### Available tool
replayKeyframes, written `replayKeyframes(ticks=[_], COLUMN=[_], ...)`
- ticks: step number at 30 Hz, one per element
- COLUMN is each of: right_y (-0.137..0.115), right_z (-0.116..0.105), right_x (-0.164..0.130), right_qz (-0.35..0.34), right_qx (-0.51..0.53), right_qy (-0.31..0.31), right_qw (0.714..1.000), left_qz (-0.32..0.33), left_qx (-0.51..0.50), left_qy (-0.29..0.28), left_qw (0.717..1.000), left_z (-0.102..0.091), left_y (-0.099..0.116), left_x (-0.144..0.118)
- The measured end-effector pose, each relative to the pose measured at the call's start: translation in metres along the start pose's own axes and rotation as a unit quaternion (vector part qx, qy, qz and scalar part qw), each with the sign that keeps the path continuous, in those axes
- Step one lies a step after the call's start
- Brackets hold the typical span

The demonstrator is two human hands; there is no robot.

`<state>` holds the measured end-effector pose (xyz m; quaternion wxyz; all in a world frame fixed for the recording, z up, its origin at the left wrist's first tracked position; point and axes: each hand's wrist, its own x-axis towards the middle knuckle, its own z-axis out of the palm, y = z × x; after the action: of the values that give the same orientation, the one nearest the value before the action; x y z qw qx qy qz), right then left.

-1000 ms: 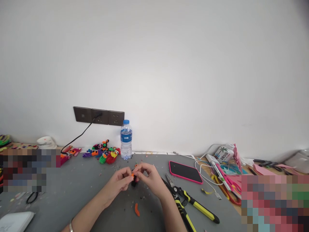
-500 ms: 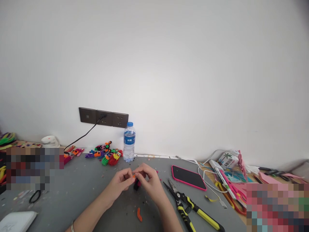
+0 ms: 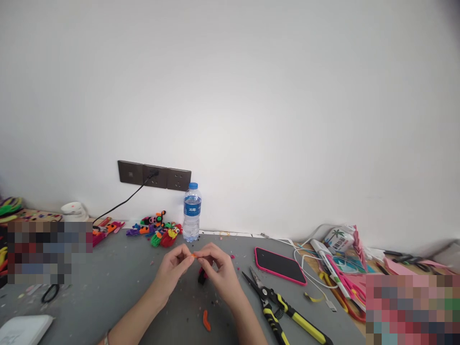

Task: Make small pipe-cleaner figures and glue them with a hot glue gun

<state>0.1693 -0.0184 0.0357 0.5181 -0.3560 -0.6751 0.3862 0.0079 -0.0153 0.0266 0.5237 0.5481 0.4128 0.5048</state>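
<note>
Between the fingertips of both hands is a small orange fuzzy piece (image 3: pixel 194 256), which looks like pipe cleaner. My left hand (image 3: pixel 176 266) pinches its left end, and my right hand (image 3: pixel 217 263) pinches the other side, fingers bent. Most of the piece is covered by the fingers. Just under my right hand a small black and pink fuzzy item (image 3: pixel 201 276) lies on the grey mat (image 3: pixel 118 292), partly hidden. Closer to me, a short curved orange piece (image 3: pixel 206 320) rests on the mat between my forearms.
Yellow-and-black pliers (image 3: pixel 273 302) lie right of my right arm, below a pink-cased phone (image 3: pixel 279 266). A water bottle (image 3: pixel 192 213) stands by the wall near colourful fuzzy figures (image 3: pixel 165 232). White cables (image 3: pixel 305 266) and pink scissors (image 3: pixel 347 278) are at right; a white box (image 3: pixel 25 329) sits front left.
Both hands have shifted slightly left, and the fingertips are a little further apart, showing more of the orange piece. The things on the mat lie as before.
</note>
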Motion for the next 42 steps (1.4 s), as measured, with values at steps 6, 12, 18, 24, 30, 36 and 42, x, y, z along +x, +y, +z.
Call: replayKeyframes(ticks=[6, 12, 18, 24, 30, 36, 42], right_y=[0.005, 0.011, 0.013, 0.007, 0.005, 0.000, -0.005], right_z=[0.010, 0.017, 0.005, -0.006, -0.007, -0.006, -0.007], right_x=[0.000, 0.001, 0.002, 0.002, 0.003, 0.003, 0.001], right_qz=[0.017, 0.031, 0.036, 0.038, 0.018, 0.002, -0.023], right_qx=[0.074, 0.067, 0.039, -0.010, -0.021, -0.036, -0.072], right_qy=[0.002, 0.058, 0.049, 0.018, 0.006, 0.004, -0.005], right_qw=[0.997, 0.996, 0.997, 0.999, 1.000, 0.999, 0.997], left_qz=[0.016, -0.033, -0.083, -0.103, -0.103, -0.087, -0.086], left_qx=[-0.038, -0.069, -0.016, 0.022, 0.058, 0.052, 0.022], left_qy=[0.043, 0.043, -0.005, -0.031, -0.050, -0.059, -0.051], left_qw=[0.998, 0.996, 0.996, 0.994, 0.992, 0.993, 0.995], left_z=[0.002, 0.009, 0.005, -0.003, -0.002, -0.003, -0.005], left_y=[-0.001, -0.001, 0.003, 0.010, 0.007, 0.003, 0.000], left_x=[-0.001, -0.003, 0.000, 0.002, 0.001, 0.002, 0.002])
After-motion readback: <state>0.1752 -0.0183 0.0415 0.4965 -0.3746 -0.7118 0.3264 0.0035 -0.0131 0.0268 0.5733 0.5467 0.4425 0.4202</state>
